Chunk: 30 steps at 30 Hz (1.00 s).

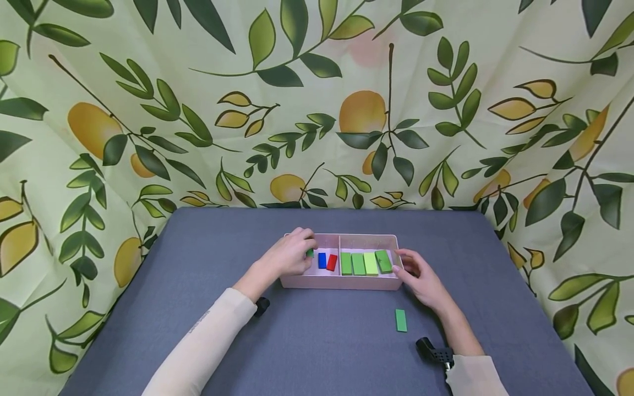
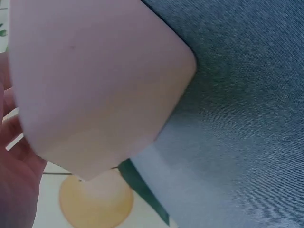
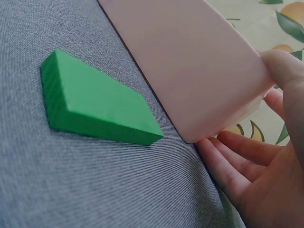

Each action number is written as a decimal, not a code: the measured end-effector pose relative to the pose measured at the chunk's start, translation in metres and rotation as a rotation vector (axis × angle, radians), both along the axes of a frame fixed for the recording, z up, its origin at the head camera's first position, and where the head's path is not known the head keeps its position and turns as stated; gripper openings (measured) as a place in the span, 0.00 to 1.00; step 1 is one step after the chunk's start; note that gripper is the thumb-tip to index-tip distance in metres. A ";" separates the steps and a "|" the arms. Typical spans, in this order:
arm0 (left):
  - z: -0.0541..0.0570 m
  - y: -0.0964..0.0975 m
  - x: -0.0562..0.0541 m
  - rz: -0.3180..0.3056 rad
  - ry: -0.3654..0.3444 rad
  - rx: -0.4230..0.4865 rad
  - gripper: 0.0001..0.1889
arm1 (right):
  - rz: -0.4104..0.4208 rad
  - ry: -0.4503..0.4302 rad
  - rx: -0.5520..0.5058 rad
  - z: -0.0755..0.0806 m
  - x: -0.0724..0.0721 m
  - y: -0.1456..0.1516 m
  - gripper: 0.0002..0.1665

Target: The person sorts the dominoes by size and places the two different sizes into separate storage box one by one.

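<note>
A pink two-compartment box [image 1: 342,283] stands on the table. My left hand [image 1: 292,253] reaches into its left compartment, where a green block [image 1: 310,253] shows at the fingertips, mostly hidden; the fingers appear to pinch it. Beside that hand, a blue block [image 1: 322,260] and a red block [image 1: 332,262] lie in the same compartment. Several green blocks [image 1: 358,264] stand in a row in the right compartment, the rightmost tilted. With thumb at the rim and fingers around the end wall, my right hand [image 1: 421,278] grips the box's right end.
One loose green block [image 3: 99,104] lies flat on the blue-grey tablecloth [image 1: 317,341], in front of the box's right end. A leaf-and-fruit patterned curtain [image 1: 317,110] hangs behind the table and along both sides.
</note>
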<state>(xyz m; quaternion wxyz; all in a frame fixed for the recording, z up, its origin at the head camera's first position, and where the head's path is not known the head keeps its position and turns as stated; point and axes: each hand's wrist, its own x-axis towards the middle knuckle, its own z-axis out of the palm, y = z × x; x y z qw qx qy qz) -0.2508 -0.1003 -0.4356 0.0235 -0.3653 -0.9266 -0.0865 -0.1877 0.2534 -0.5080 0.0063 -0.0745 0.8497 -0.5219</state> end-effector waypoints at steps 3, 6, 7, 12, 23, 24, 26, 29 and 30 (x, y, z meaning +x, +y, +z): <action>-0.004 -0.001 -0.003 0.014 -0.017 -0.016 0.12 | 0.000 -0.004 0.000 -0.001 0.000 0.000 0.32; -0.007 0.000 -0.005 0.015 -0.043 -0.013 0.11 | -0.007 -0.010 0.004 -0.001 -0.001 0.000 0.32; -0.007 0.001 -0.005 0.016 -0.051 -0.014 0.11 | -0.009 -0.011 0.008 -0.001 -0.001 0.000 0.32; -0.011 0.005 -0.007 0.019 -0.090 -0.033 0.12 | -0.017 -0.022 0.026 -0.001 -0.001 -0.001 0.31; -0.018 0.010 -0.013 0.027 -0.164 -0.109 0.12 | -0.014 -0.020 0.025 0.002 0.000 -0.004 0.30; -0.018 0.010 -0.014 0.027 -0.174 -0.114 0.12 | -0.013 -0.019 0.027 0.000 -0.001 -0.003 0.30; -0.019 0.011 -0.014 0.027 -0.193 -0.125 0.13 | -0.013 -0.017 0.028 -0.002 -0.002 -0.002 0.30; -0.019 0.012 -0.015 0.030 -0.202 -0.131 0.13 | -0.013 -0.010 0.026 -0.003 -0.003 -0.001 0.30; -0.019 0.012 -0.015 0.034 -0.201 -0.132 0.13 | -0.011 -0.006 0.027 -0.003 -0.003 -0.001 0.30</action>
